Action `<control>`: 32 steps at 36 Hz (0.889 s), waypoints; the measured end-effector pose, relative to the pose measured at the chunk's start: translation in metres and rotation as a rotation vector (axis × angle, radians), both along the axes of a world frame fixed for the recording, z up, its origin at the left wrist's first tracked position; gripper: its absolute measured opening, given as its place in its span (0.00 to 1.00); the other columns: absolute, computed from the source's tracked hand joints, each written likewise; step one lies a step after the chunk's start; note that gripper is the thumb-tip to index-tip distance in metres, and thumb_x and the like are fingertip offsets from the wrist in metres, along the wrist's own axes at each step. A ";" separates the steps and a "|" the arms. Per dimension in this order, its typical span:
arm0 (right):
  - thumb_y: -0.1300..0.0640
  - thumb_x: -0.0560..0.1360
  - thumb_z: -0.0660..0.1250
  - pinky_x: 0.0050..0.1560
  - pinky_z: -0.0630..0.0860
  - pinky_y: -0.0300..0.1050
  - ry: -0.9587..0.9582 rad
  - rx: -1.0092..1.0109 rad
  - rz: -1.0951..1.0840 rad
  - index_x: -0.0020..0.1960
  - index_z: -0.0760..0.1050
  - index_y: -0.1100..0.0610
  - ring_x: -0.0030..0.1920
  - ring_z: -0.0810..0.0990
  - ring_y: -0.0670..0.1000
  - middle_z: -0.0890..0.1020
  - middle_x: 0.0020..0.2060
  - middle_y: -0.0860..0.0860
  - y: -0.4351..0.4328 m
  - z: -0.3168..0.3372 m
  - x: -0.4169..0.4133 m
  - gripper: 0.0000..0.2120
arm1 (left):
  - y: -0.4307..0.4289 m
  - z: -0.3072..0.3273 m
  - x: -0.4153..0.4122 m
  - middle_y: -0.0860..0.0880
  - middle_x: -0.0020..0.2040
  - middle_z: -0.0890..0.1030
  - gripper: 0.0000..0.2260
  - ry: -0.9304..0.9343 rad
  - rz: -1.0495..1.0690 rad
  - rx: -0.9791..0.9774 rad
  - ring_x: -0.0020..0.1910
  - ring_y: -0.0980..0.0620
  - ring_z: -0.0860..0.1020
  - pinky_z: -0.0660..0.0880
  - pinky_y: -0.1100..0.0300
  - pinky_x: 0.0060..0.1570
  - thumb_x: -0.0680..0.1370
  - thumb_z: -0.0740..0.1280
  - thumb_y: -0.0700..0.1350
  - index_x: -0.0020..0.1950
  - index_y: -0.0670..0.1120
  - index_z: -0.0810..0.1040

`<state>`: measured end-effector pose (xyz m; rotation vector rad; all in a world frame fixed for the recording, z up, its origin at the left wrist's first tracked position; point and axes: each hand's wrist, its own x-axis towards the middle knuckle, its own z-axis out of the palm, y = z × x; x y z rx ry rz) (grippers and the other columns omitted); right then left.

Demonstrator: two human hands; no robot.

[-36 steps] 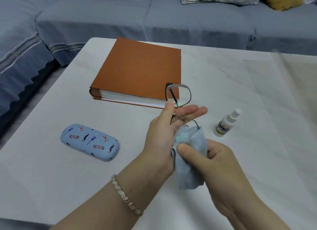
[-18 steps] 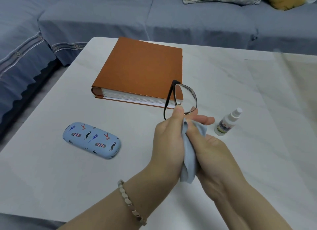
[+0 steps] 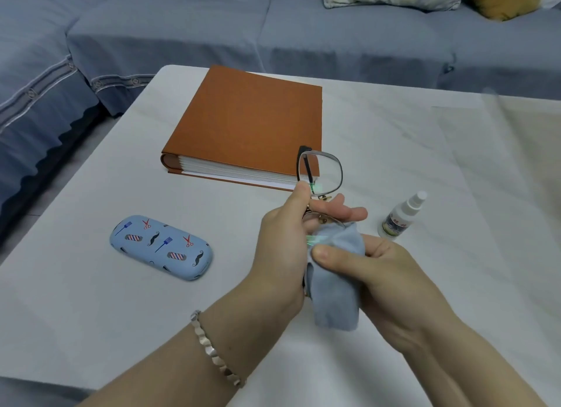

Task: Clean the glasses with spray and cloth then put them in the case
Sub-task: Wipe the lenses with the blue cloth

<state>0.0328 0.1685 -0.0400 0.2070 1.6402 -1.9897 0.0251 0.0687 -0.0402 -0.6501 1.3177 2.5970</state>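
Note:
My left hand (image 3: pixel 282 248) holds the metal-framed glasses (image 3: pixel 321 173) upright by the bridge, thumb on the near side. One lens stands clear above my fingers. The other lens is wrapped in the light blue cloth (image 3: pixel 334 285), which my right hand (image 3: pixel 385 285) pinches around it between thumb and fingers. The blue patterned glasses case (image 3: pixel 161 247) lies shut on the table to the left of my hands. A small white spray bottle (image 3: pixel 402 215) stands upright just to the right of my hands.
A thick orange book (image 3: pixel 249 124) lies on the white table (image 3: pixel 91 315) behind the glasses. A blue sofa (image 3: pixel 273 27) with cushions runs along the far side and the left side of the table.
My right thumb has come back over the cloth on the lower lens, and the cloth hangs wider than half a second ago. The glasses have tilted slightly. Case and bottle have not moved.

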 end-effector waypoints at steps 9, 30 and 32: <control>0.44 0.51 0.69 0.29 0.76 0.36 0.163 0.122 -0.211 0.33 0.82 0.61 0.31 0.82 0.48 0.85 0.29 0.54 -0.014 -0.001 -0.003 0.20 | 0.003 -0.002 0.008 0.46 0.46 0.86 0.25 0.048 0.007 -0.022 0.52 0.47 0.82 0.77 0.49 0.56 0.78 0.55 0.55 0.35 0.41 0.83; 0.53 0.56 0.79 0.32 0.70 0.38 0.230 0.218 -0.255 0.34 0.81 0.63 0.30 0.73 0.45 0.79 0.26 0.50 -0.004 -0.015 0.029 0.15 | -0.016 0.008 -0.005 0.52 0.39 0.87 0.25 0.139 0.080 -0.133 0.48 0.59 0.82 0.69 0.64 0.50 0.80 0.51 0.51 0.32 0.47 0.82; 0.58 0.63 0.75 0.29 0.70 0.34 0.185 0.239 -0.352 0.32 0.79 0.67 0.28 0.73 0.45 0.78 0.25 0.50 0.011 -0.021 0.021 0.11 | -0.025 0.008 -0.008 0.53 0.41 0.87 0.28 0.175 0.059 -0.206 0.53 0.58 0.80 0.68 0.61 0.57 0.81 0.49 0.49 0.31 0.47 0.84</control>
